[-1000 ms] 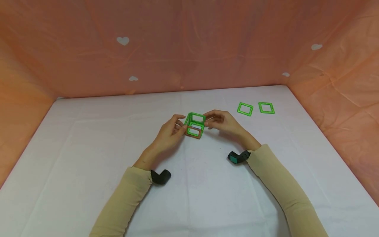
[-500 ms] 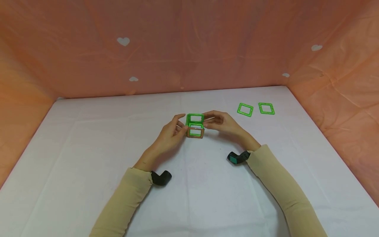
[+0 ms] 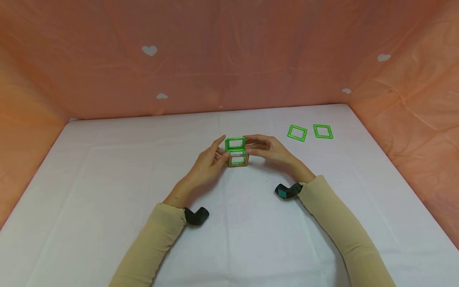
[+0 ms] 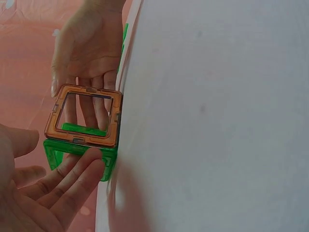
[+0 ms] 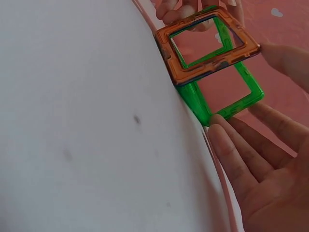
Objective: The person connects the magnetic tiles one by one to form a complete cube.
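Note:
Between my hands is a partly built box of square magnetic tiles, the frame kind. Its orange tile (image 3: 238,165) faces me, and green tiles (image 3: 235,139) form the other visible sides. My left hand (image 3: 205,164) holds the box at its left, thumb by the orange tile's edge and two fingertips against a green side in the left wrist view. From the right, my right hand (image 3: 271,152) holds it. The right wrist view has that thumb at a corner of the orange tile (image 5: 170,62) and the fingertips at the lower green tile (image 5: 241,105).
Two loose green magnetic tiles lie flat at the back right of the white cloth (image 3: 251,239), one tile (image 3: 295,138) left of the other tile (image 3: 323,136). Orange fabric walls (image 3: 229,59) with pale hearts rise behind and beside the table.
The box has turned a little, so its orange tile now faces me squarely instead of slanting. My left index finger has lifted and straightened. Both arms stay almost where they were.

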`<state>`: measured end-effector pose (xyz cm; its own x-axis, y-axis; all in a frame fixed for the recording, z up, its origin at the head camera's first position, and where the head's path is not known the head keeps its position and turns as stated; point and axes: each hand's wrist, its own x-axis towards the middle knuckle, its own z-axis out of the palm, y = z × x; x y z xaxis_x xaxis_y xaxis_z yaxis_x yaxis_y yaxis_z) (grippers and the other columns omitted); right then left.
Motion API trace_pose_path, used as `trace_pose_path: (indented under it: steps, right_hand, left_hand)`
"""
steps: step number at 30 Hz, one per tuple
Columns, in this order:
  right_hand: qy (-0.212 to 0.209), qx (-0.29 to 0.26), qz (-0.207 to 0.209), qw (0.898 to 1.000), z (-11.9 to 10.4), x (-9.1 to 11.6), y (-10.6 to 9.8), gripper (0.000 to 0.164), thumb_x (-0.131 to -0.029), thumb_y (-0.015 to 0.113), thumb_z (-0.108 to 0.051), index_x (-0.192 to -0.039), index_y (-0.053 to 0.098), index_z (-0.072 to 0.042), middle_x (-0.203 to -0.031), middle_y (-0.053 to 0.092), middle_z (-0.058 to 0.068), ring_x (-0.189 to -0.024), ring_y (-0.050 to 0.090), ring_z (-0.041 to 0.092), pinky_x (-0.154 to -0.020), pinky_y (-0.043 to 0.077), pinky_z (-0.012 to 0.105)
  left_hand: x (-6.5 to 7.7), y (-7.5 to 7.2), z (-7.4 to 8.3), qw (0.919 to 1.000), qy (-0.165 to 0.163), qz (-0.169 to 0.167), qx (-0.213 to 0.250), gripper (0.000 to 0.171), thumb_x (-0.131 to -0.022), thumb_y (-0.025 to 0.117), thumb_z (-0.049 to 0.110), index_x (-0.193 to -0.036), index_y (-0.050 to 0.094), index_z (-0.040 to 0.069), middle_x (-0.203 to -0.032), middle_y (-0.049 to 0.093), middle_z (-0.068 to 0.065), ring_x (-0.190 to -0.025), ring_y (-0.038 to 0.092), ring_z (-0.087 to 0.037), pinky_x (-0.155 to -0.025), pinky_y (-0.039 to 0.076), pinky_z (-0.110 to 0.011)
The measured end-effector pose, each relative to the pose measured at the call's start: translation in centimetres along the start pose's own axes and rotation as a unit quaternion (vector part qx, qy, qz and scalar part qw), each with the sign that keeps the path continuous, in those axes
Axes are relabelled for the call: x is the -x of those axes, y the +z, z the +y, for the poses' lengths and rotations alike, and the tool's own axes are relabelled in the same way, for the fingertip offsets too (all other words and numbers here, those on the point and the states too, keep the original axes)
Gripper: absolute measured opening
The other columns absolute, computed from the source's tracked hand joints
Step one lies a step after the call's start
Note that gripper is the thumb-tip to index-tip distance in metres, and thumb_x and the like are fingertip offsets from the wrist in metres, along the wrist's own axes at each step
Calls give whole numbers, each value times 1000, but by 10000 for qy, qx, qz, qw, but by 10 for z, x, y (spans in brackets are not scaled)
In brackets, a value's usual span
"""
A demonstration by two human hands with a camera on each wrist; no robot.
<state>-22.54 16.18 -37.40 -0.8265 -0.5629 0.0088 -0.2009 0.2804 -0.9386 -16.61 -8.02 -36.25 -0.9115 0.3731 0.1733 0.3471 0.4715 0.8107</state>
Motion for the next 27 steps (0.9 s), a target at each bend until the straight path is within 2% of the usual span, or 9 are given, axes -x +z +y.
trace_pose_path:
  steps: [9,16,23,27]
  right_hand:
    - [29,-4,5,10000,-1,2,0,49,-93,63,-14,-139,48,-4,-132,58,17,-122,56,30,-108,35,47]
    - [209,289,176,9992,0,6,-6,50,-93,64,-21,-139,50,-9,-133,59,12,-124,54,28,-108,35,48]
    - [243,465,323,9981,3,10,-14,50,-93,65,-23,-138,51,-8,-134,58,11,-123,55,26,-108,36,45]
    - [468,499,537,9962,2,15,-19,51,-92,66,-28,-137,53,-9,-135,57,8,-123,55,26,-107,36,45]
  left_hand:
    - [-1,1,-2,9998,87,1,-176,53,-100,50,13,-146,30,-2,-99,62,-18,-84,62,-25,-76,48,-36]
    - [-1,-1,-4,9993,65,114,-342,52,-99,50,16,-147,34,1,-109,56,-21,-91,60,-30,-82,48,-44]
    - [0,-2,-6,9992,46,136,-380,50,-100,50,18,-147,36,7,-117,51,-24,-92,59,-31,-82,48,-44]
    - [-1,-1,-7,9993,3,144,-353,48,-100,49,18,-146,38,7,-118,51,-24,-92,58,-31,-83,47,-44]
